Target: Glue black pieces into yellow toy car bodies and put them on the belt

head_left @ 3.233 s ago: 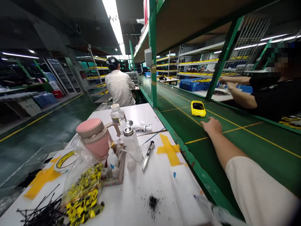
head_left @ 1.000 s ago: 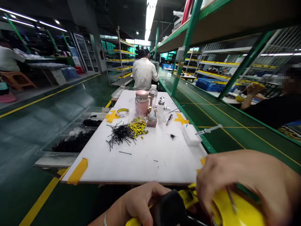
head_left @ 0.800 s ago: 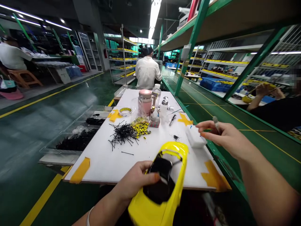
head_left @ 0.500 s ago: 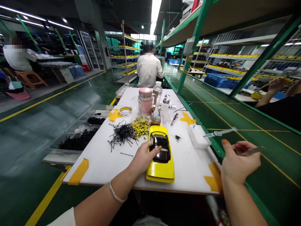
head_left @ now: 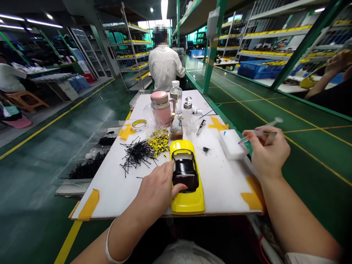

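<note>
A yellow model car with a black cabin sits on the white board, its nose toward me. My left hand grips its near side, with fingertips reaching the black cabin. My right hand is raised above the board's right edge and pinches a clear plastic syringe. Its tip points left, just over a white foam block. Whether the two touch, I cannot tell. Short black bristle-like pieces lie in a heap left of the car, with a spill of yellow-and-black bits beside them.
A pink flask, a clear bottle, a tape roll and a craft knife stand beyond the car. A clear tray holding black pieces sits left of the board. Workers are at the far end and right.
The syringe has left the foam block and is now in my right hand. My left hand has moved onto the car's side, and the view has shifted slightly.
</note>
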Action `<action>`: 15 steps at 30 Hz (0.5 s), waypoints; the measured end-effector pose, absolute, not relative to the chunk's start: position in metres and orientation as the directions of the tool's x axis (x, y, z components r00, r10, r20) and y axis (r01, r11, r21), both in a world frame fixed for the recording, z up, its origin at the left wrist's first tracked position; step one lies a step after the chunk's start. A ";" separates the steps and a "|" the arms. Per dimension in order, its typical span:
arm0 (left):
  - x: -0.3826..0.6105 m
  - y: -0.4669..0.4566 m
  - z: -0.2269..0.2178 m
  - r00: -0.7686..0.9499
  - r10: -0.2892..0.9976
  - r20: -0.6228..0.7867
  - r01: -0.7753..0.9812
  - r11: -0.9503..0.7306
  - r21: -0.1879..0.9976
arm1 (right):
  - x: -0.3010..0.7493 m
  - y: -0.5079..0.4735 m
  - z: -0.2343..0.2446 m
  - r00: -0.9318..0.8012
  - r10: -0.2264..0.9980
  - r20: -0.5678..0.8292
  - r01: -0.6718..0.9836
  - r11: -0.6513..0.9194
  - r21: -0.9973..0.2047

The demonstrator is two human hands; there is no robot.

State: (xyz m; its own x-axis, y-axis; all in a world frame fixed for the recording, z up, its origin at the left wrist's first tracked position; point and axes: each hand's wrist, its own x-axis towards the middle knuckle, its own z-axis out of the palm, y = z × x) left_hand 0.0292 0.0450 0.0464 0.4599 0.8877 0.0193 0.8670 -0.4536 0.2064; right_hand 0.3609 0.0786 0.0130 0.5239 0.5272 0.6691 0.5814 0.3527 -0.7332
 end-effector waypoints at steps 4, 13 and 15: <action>0.021 0.049 0.047 0.711 0.657 0.251 0.669 -0.742 0.047 | 0.351 0.083 0.033 0.566 0.213 0.796 0.580 0.584 -0.568; 0.049 0.059 0.071 0.961 0.263 0.087 0.277 -0.930 -0.243 | 0.301 0.034 0.078 0.505 0.742 0.441 -0.173 0.588 -0.790; 0.052 0.057 0.074 0.975 0.196 0.105 0.218 -0.936 -0.275 | 0.291 0.021 0.079 0.310 0.880 0.361 -0.310 0.452 -0.836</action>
